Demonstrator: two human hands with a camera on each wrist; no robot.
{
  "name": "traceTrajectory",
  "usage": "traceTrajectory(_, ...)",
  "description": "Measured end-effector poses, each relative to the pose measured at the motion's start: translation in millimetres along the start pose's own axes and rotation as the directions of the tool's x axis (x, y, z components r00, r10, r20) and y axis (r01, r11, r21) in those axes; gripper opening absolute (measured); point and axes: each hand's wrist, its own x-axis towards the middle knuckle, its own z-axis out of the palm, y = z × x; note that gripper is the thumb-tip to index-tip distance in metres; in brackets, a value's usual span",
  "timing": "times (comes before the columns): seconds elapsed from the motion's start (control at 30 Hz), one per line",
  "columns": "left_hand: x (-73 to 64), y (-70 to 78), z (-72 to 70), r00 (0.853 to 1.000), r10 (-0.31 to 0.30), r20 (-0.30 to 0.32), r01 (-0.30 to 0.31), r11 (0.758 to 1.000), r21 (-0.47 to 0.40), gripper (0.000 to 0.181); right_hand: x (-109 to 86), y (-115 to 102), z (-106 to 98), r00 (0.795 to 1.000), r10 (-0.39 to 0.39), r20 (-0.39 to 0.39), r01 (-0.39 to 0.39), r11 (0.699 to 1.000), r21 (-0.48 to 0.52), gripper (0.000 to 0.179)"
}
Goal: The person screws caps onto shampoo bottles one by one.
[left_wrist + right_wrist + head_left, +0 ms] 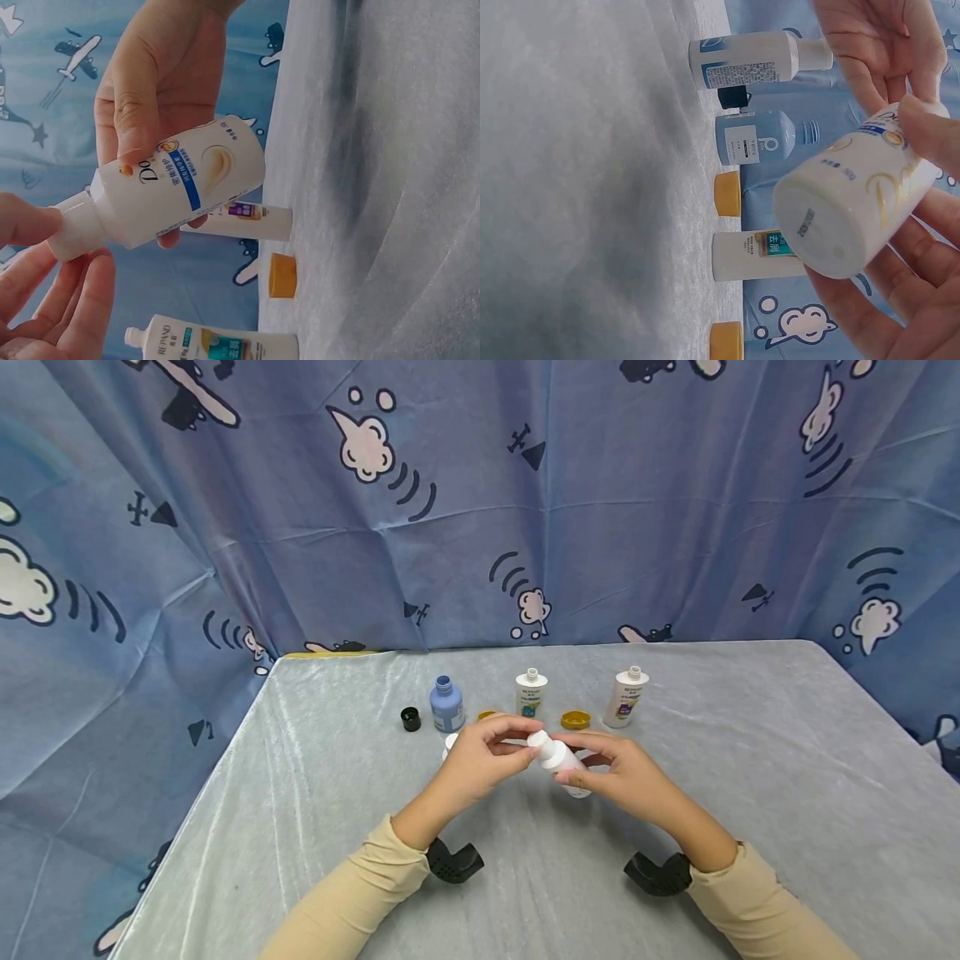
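Observation:
Both hands meet over the middle of the table on one white bottle [570, 768], held tilted. My right hand [621, 770] grips its body, thumb across the printed front label [180, 176]. At the upper end, my left hand [480, 762] pinches the white cap [79, 227] between thumb and fingers. The cap sits at the bottle's neck. From the right wrist, the bottle's round base [821, 229] faces the camera. Another white bottle [742, 60] with a white top stands behind the left hand, mostly hidden in the head view.
Behind the hands stand an uncapped blue bottle [447, 706] and two uncapped white bottles, one central [531, 693], one right [626, 700]. A black cap [410, 719] and two yellow caps, one [575, 720] between the white bottles, lie near them. A patterned blue curtain [465, 527] hangs behind.

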Motion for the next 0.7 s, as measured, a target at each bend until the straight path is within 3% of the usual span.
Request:
traceTrajectory(0.2, 2.1, 0.1, 1.4, 0.999, -0.035, -0.026, 0.034, 0.999, -0.03, 0.049, 0.2, 0.0, 0.6, 1.0, -0.011, -0.002, 0.011, 1.0, 0.014, 0.045)
traceTrajectory(0.43, 0.4, 0.8, 1.6, 0.99, -0.129, -0.056, 0.128, 0.992, -0.014, 0.036, -0.7, -0.9, 0.1, 1.0, -0.005, 0.009, 0.005, 1.0, 0.011, 0.046)
traceTrajectory(0.7, 0.6, 1.1, 1.8, 0.988, -0.14, -0.071, 0.143, 0.989, 0.037, 0.028, 0.2, 0.3, 1.0, 1.0, -0.005, 0.009, 0.005, 1.0, 0.004, 0.045)
